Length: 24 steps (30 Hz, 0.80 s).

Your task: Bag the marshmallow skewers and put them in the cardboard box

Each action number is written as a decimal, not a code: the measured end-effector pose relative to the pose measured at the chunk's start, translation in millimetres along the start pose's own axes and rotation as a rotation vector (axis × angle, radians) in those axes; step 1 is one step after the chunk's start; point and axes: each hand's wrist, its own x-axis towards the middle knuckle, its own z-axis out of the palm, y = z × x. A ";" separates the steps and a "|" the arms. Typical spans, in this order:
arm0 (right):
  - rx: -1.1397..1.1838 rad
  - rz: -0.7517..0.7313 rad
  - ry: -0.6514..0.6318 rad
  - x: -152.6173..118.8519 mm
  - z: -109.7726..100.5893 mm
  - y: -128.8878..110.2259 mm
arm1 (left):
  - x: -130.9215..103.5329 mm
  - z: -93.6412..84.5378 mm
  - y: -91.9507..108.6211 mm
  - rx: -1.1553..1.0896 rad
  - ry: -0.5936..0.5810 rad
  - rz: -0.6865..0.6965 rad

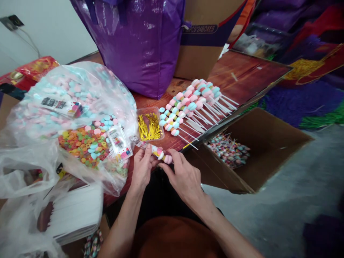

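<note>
My left hand (pixel 142 166) grasps a pink-and-white marshmallow candy skewer (pixel 168 159), located between both hands at the table's near edge. A colourful printed wrapper covers its left portion; the pink end is exposed. My right hand (pixel 188 175) is at that end, finger and thumb parted around it; grip cannot be determined. Beyond: a clear square plastic tray (pixel 162 132) of gold strips, flanked by a bulging translucent plastic bag (pixel 118 184) and white-stemmed pastel skewers (pixel 185 102). A tall glossy purple bag (pixel 139 46) blocks the rear.
</note>
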 end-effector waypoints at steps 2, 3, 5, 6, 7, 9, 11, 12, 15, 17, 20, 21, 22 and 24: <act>-0.022 0.032 0.028 2.2 3.4 -1.6 | -1.1 0.1 -0.3 0.005 0.005 -0.001; -0.029 0.040 0.044 3.1 4.8 -1.6 | -1.7 -0.1 -0.6 0.009 0.006 -0.003; -0.033 0.042 0.069 4.4 6.8 -0.9 | -2.4 -0.5 -1.2 0.012 0.005 -0.008; -0.029 0.040 0.078 4.8 7.1 -0.5 | -2.5 -0.6 -1.3 0.008 0.004 -0.010; -0.022 0.037 0.083 5.2 7.0 -0.1 | -2.4 -0.5 -1.3 0.001 0.002 -0.013; 0.006 0.025 0.072 6.3 5.5 0.5 | -1.9 -0.2 -0.7 -0.014 -0.002 -0.020; 0.038 0.012 0.046 8.1 3.0 1.0 | -1.5 0.1 0.7 -0.026 -0.011 -0.036; 0.049 0.005 0.037 9.1 1.6 1.3 | -1.4 0.1 1.5 -0.028 -0.018 -0.047; 0.048 -0.010 0.043 11.8 -0.9 2.1 | -1.9 -0.5 2.4 -0.020 -0.042 -0.064; 0.031 -0.017 0.056 12.3 0.0 2.0 | -2.4 -1.5 0.6 -0.001 -0.048 -0.051; 0.007 -0.010 0.080 11.0 5.2 0.1 | -2.8 -2.9 -5.0 0.039 -0.045 -0.013; 0.003 -0.009 0.092 10.4 7.5 -0.9 | -2.8 -3.1 -6.9 0.048 -0.045 -0.002; 0.004 -0.013 0.101 9.9 9.8 -1.9 | -2.8 -3.2 -8.4 0.050 -0.048 0.006; 0.028 -0.029 0.112 9.5 13.0 -3.7 | -2.9 -2.9 -9.4 0.023 -0.059 0.007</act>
